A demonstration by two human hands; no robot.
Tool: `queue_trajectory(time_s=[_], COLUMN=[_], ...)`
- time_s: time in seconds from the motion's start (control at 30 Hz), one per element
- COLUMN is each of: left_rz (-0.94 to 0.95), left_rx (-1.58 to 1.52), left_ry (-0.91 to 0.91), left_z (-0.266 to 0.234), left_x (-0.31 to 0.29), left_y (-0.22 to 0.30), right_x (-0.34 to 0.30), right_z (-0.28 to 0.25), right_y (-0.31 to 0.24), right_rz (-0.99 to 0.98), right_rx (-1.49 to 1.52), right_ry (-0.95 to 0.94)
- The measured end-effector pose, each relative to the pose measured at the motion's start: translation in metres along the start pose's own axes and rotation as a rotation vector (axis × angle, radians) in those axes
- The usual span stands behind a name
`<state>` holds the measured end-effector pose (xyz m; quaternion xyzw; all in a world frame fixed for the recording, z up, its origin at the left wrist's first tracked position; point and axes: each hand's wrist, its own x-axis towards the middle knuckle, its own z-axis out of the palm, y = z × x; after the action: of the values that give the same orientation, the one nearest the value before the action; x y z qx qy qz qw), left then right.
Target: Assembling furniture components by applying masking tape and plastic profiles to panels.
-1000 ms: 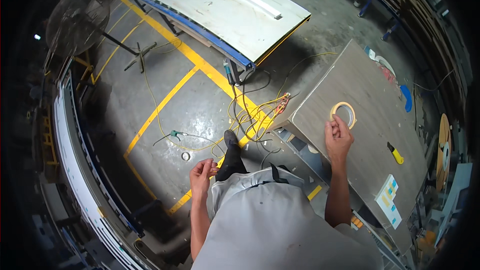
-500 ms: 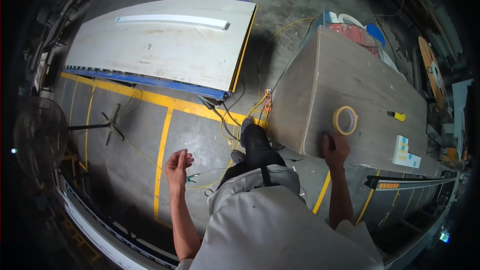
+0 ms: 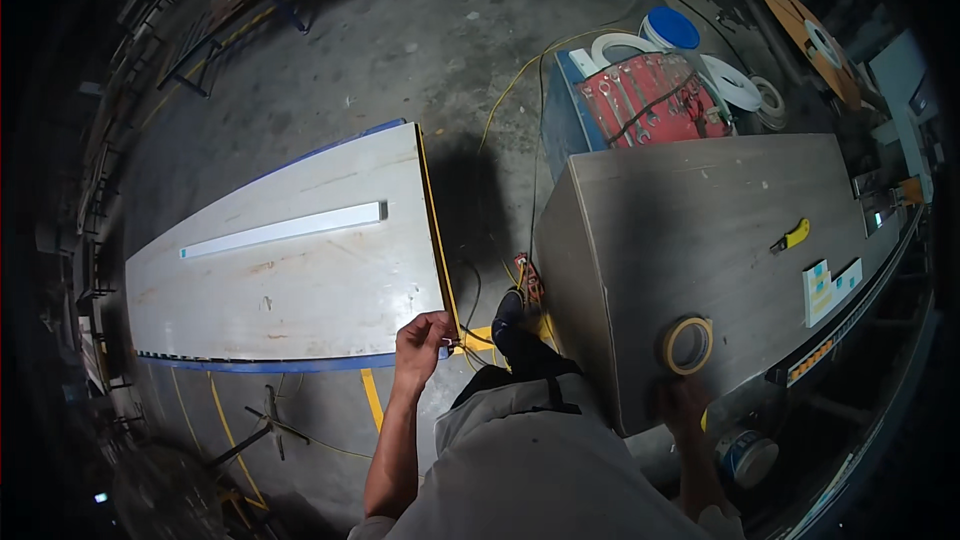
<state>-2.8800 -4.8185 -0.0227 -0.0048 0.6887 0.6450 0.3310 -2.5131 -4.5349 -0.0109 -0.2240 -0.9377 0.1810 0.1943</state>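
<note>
My left hand (image 3: 422,348) is raised by the near right corner of the white-topped table (image 3: 330,305), its fingers pinched together. A tiny pale bit shows at the fingertips, too small to name. My right hand (image 3: 684,406) is at the near edge of the grey-brown board top (image 3: 640,250), in deep shadow, so its fingers are hard to read. Just beyond it stands a roll of yellowish masking tape (image 3: 687,345); whether the hand touches it I cannot tell. Farther right on the board lie a yellow utility knife (image 3: 791,236) and a white piece with coloured stickers (image 3: 830,290).
A long white strip (image 3: 285,230) lies on the white-topped table. Behind the board, a red tray of wrenches (image 3: 650,100) sits beside a blue-lidded bucket (image 3: 671,28). Cables run along the floor between the tables. Another bucket (image 3: 748,458) stands below the board's near edge.
The view has shifted, so both tables appear lower. My left hand has moved up and right toward the table corner, fingers now pinched. My right hand stays near the tape roll.
</note>
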Motion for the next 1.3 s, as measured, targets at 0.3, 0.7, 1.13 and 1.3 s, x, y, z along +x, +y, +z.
queue_trajectory(time_s=[0.3,0.7,1.13,1.3], left_rz=[-0.048,-0.090,0.068,0.001], left_rx=[0.153,0.322,0.453,0.430], left_ry=[-0.224,-0.486,-0.288,-0.413], left_z=[0.048,0.135,0.169,0.244], left_x=[0.147,0.355,0.683,0.774], left_y=[0.066,0.176,0.386,0.412], right_x=[0.009,0.292,0.614,0.693], right_z=[-0.010,0.039,0.172,0.167], right_y=[-0.038,-0.003,0.063,0.109], right_rz=[0.336,0.417,0.638,0.861], right_rx=[-0.173,-0.134,0.082,0.056], right_ry=[-0.016,0.511,0.329,0.309])
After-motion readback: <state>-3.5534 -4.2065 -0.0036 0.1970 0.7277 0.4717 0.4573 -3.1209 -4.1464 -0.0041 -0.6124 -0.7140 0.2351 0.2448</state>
